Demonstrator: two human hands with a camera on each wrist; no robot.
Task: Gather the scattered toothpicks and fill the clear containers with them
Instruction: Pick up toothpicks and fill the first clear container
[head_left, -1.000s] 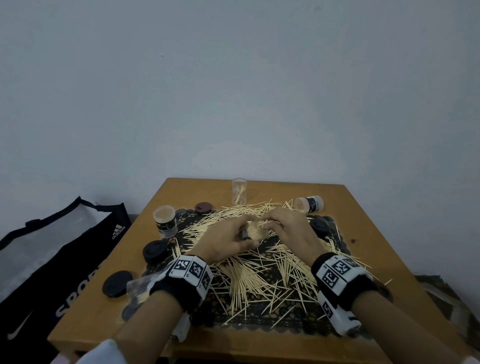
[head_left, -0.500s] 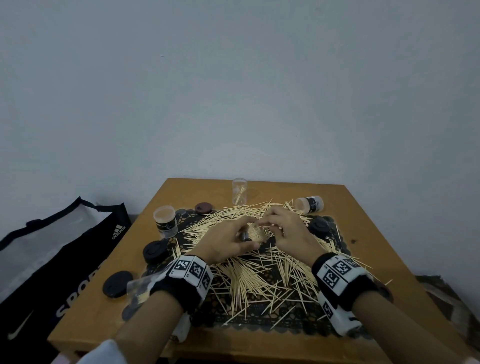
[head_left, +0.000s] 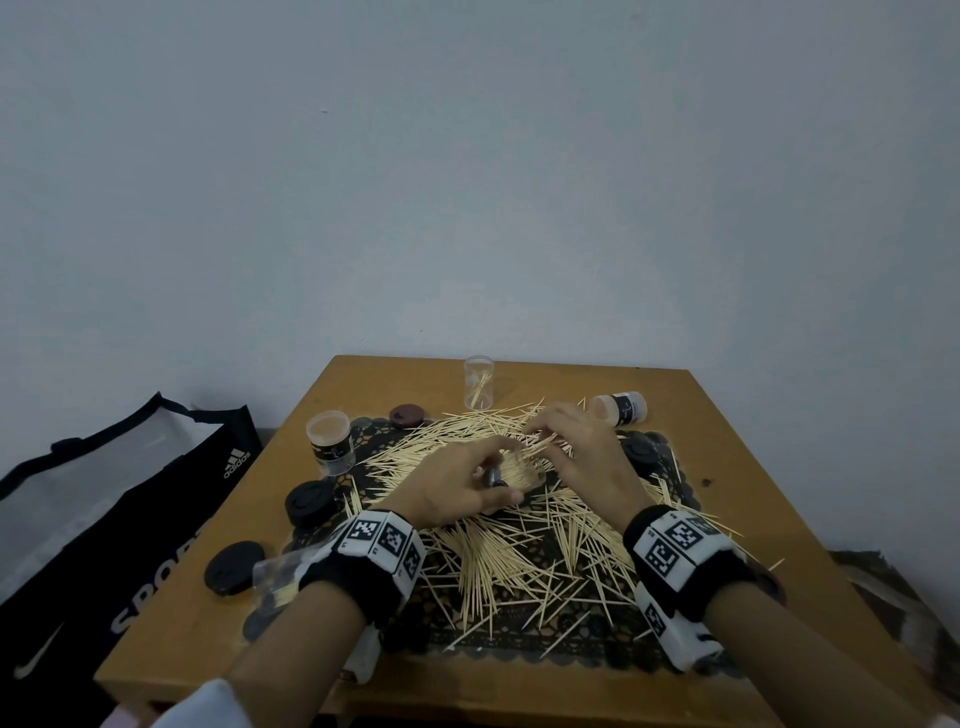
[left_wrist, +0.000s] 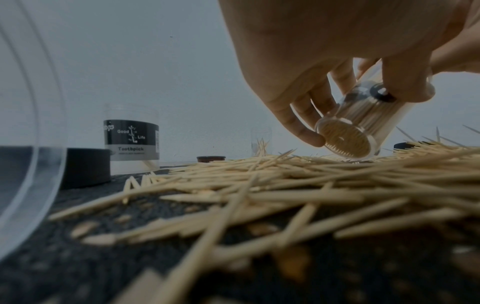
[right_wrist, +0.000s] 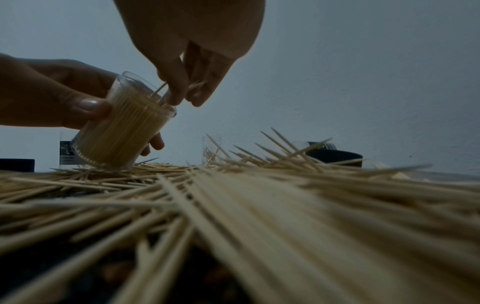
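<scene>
Nearly packed: clear toothpick container (right_wrist: 122, 125) gripped in left fingers (right_wrist: 91, 107); right fingers (right_wrist: 176, 90) pinching toothpicks (right_wrist: 161, 90) in. Below, huge scattered pile (head_left: 519, 561) left.

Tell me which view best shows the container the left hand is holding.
Right wrist: the held container shows full length, tilted, packed with toothpicks, open rim beside the right hand's fingertips. Left wrist shows mostly its base between the left hand's fingers. In the head view the hands almost hide it.

Toothpicks (head_left: 519, 551) strewn over mat (head_left: 597, 639) on table (head_left: 753, 467), labelled container (head_left: 331, 441) left, tipped container (head_left: 621, 408) right, bag (head_left: 104, 519) beside table's left
</scene>
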